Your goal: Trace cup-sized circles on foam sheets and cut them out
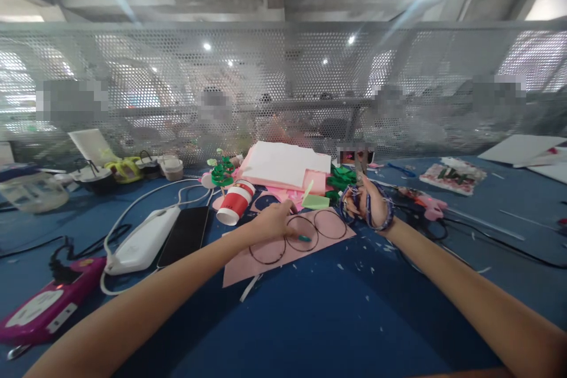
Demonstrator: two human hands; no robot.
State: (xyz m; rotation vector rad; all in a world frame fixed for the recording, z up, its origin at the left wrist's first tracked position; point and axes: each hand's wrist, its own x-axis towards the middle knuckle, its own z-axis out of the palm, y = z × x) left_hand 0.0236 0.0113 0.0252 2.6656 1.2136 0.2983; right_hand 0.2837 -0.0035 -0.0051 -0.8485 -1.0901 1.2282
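Note:
My left hand (pixel 273 221) rests with fingers curled on a pink sheet (pixel 287 245) that bears three drawn black circles; a small green piece (pixel 304 238) lies by its fingertips. My right hand (pixel 367 204) is closed through the blue handles of a pair of scissors (pixel 362 180), blades pointing up and away, just right of the pink sheet. Green paper cut-outs (pixel 343 178) lie behind the scissors.
A red-and-white paper cup (pixel 236 202) lies tipped beside the sheet. A white power bank (pixel 144 240), black phone (pixel 185 235), pink device (pixel 46 304) and cables sit left. A stack of pink and white sheets (pixel 283 166) lies behind. A perforated metal screen (pixel 283 88) closes off the table's far edge.

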